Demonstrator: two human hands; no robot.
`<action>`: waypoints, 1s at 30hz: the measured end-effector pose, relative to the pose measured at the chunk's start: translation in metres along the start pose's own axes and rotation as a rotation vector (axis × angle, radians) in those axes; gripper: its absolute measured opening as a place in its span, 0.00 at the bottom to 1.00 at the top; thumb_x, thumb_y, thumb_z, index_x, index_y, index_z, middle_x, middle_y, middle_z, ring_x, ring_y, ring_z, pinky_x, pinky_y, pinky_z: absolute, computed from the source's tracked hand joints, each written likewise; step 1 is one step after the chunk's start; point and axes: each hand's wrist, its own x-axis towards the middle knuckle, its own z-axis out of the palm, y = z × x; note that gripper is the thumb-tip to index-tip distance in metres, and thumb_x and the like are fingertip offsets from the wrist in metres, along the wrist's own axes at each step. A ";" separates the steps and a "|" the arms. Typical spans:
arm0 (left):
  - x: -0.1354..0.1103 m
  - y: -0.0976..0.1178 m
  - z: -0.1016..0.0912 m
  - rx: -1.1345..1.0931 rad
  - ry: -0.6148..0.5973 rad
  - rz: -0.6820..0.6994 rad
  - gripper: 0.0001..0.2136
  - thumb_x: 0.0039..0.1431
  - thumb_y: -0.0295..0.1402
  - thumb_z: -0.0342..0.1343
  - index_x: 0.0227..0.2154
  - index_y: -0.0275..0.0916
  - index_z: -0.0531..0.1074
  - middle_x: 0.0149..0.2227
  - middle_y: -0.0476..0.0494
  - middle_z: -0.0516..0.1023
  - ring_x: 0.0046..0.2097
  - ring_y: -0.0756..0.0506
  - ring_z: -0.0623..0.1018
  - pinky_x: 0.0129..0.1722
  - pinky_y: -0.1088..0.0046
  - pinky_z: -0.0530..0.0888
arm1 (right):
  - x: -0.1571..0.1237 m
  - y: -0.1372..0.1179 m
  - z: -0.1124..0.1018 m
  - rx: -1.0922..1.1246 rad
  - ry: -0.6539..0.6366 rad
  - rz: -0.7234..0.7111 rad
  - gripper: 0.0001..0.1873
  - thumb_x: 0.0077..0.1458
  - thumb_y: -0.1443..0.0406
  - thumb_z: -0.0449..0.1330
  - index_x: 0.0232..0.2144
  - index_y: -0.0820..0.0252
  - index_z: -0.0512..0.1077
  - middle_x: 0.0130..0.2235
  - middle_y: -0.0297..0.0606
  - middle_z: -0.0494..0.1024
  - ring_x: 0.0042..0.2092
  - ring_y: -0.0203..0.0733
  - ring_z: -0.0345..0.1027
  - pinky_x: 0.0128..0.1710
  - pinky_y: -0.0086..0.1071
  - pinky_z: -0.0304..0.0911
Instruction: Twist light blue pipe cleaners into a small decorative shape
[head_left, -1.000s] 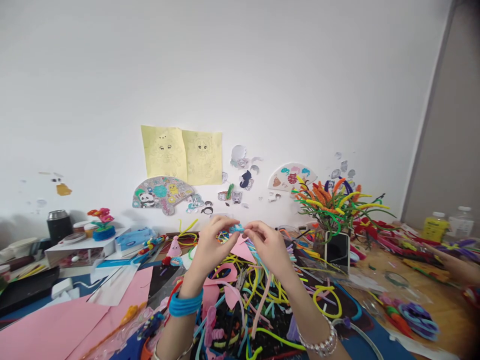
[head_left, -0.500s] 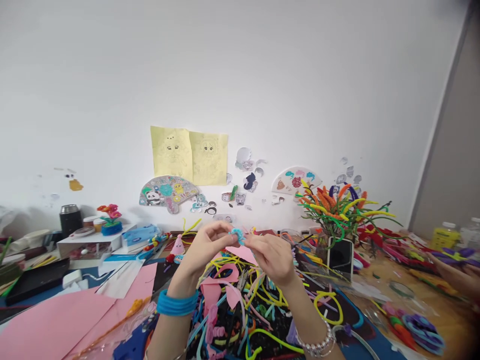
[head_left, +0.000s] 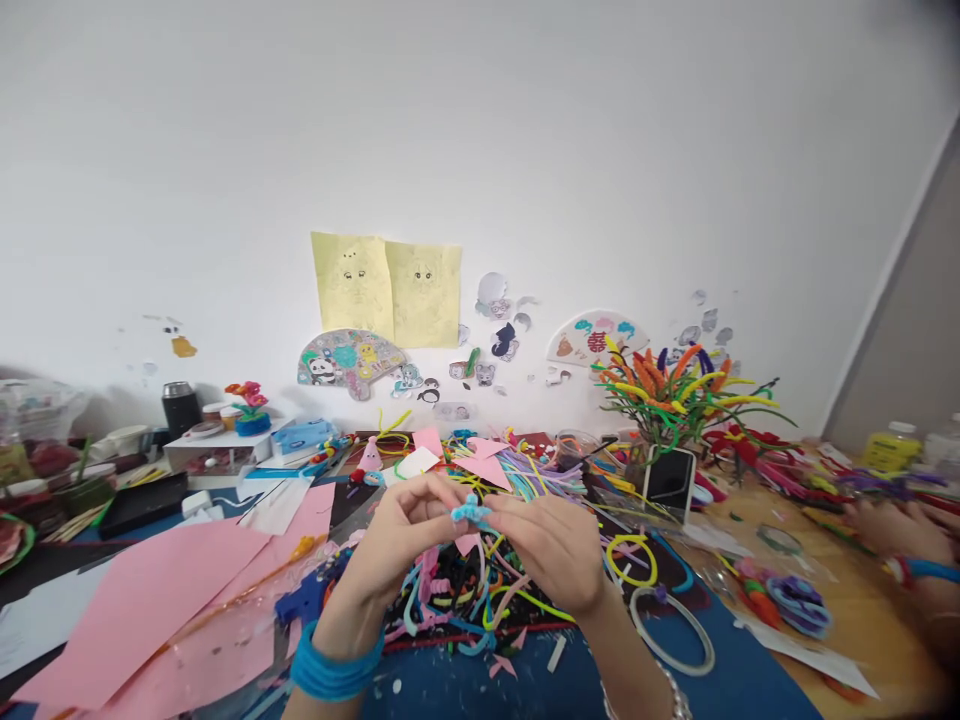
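Observation:
Both my hands are raised over a heap of coloured pipe cleaners (head_left: pixel 487 590) on the table. My left hand (head_left: pixel 401 535), with blue bands on its wrist, and my right hand (head_left: pixel 551 550) pinch a small light-blue pipe-cleaner piece (head_left: pixel 469 510) between their fingertips. The piece is curled into a little knot and held between the two hands, just above the heap.
Pink paper sheets (head_left: pixel 142 610) lie at the left, a blue glue gun (head_left: pixel 307 600) beside them. A vase of pipe-cleaner flowers (head_left: pixel 671 400) and a phone (head_left: pixel 670 480) stand at the right. Another person's hand (head_left: pixel 892 525) works at the far right. Rings (head_left: pixel 671 630) lie on the blue mat.
My hands have come lower and nearer to me with the blue piece, now closer over the heap. The view has shifted so the table shows more at the left.

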 end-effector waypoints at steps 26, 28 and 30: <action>-0.157 -0.085 0.003 1.148 0.433 0.788 0.19 0.45 0.12 0.57 0.38 0.39 0.70 0.45 0.43 0.70 0.43 0.45 0.75 0.41 0.67 0.77 | -0.056 -0.081 -0.003 -0.182 -0.116 -0.274 0.09 0.54 0.72 0.58 0.38 0.65 0.77 0.33 0.34 0.80 0.28 0.34 0.65 0.26 0.30 0.61; -0.156 -0.087 0.005 1.236 0.382 0.796 0.18 0.46 0.12 0.58 0.37 0.37 0.71 0.44 0.42 0.70 0.43 0.45 0.75 0.42 0.67 0.76 | -0.061 -0.084 0.002 -0.047 -0.120 -0.030 0.11 0.57 0.73 0.55 0.37 0.65 0.76 0.33 0.36 0.79 0.29 0.35 0.65 0.28 0.30 0.62; -0.152 -0.086 0.008 1.273 0.319 0.760 0.16 0.47 0.14 0.58 0.38 0.36 0.71 0.44 0.41 0.70 0.44 0.45 0.74 0.43 0.68 0.76 | -0.067 -0.087 0.009 0.194 -0.127 0.415 0.10 0.57 0.73 0.54 0.34 0.63 0.75 0.31 0.37 0.77 0.32 0.36 0.67 0.31 0.30 0.62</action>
